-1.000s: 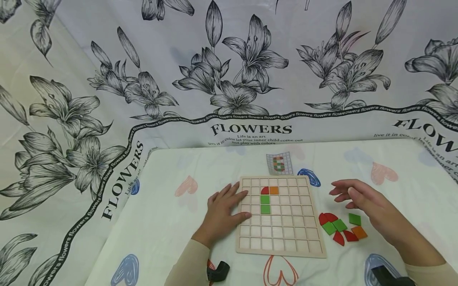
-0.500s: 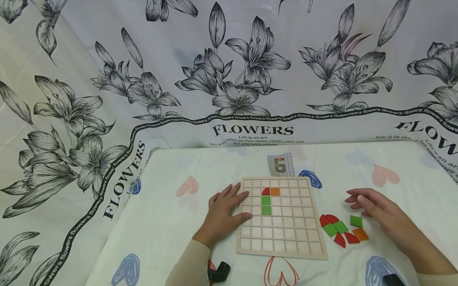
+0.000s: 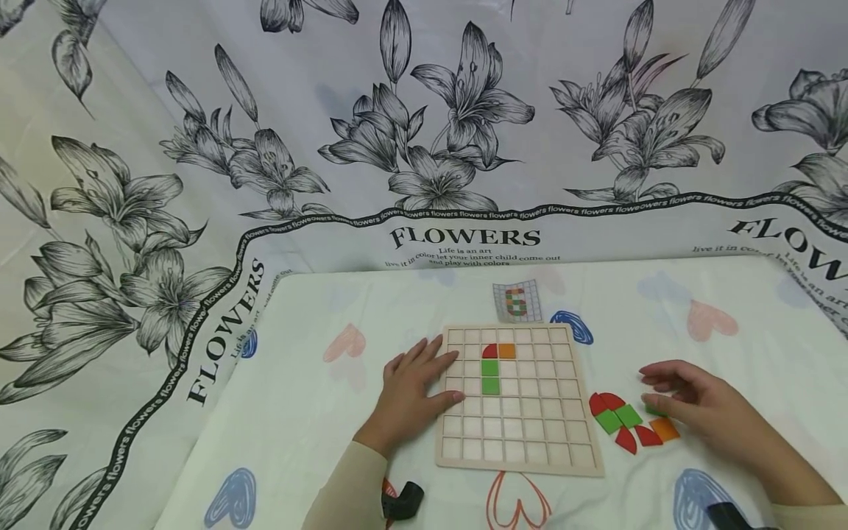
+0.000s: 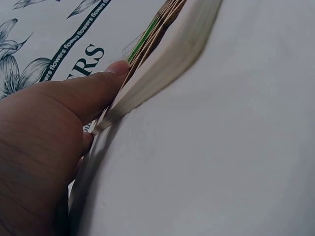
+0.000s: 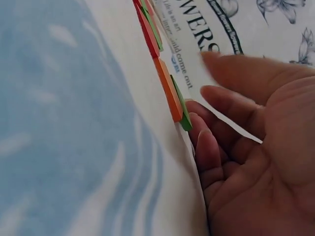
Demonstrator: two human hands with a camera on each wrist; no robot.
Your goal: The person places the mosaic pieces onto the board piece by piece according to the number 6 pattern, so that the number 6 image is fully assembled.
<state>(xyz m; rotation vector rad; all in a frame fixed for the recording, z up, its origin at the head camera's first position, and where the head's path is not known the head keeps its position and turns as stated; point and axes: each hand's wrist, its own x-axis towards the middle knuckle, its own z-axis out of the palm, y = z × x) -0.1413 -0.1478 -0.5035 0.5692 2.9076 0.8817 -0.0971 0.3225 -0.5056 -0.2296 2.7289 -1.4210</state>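
Observation:
A wooden grid board (image 3: 523, 446) lies on the table in the head view. My left hand (image 3: 409, 397) rests on its left edge, fingers spread; the left wrist view shows the thumb (image 4: 106, 88) on the rim. In the grid sit a red quarter-round tile (image 3: 489, 351), an orange square tile (image 3: 506, 351) and two green square tiles (image 3: 490, 376). My right hand (image 3: 705, 405) hovers over a loose green square tile (image 5: 183, 105), which it partly covers. Thumb and fingers stand apart there, with nothing gripped.
Loose red, green and orange tiles (image 3: 628, 416) lie right of the board. A small pattern card (image 3: 518, 300) lies behind it. Black straps or devices (image 3: 403, 502) show at both wrists. A flower-printed cloth (image 3: 464, 110) hangs behind the table.
My right hand has moved right and down toward the loose tiles and now partly covers the single green one. My left hand stays on the board.

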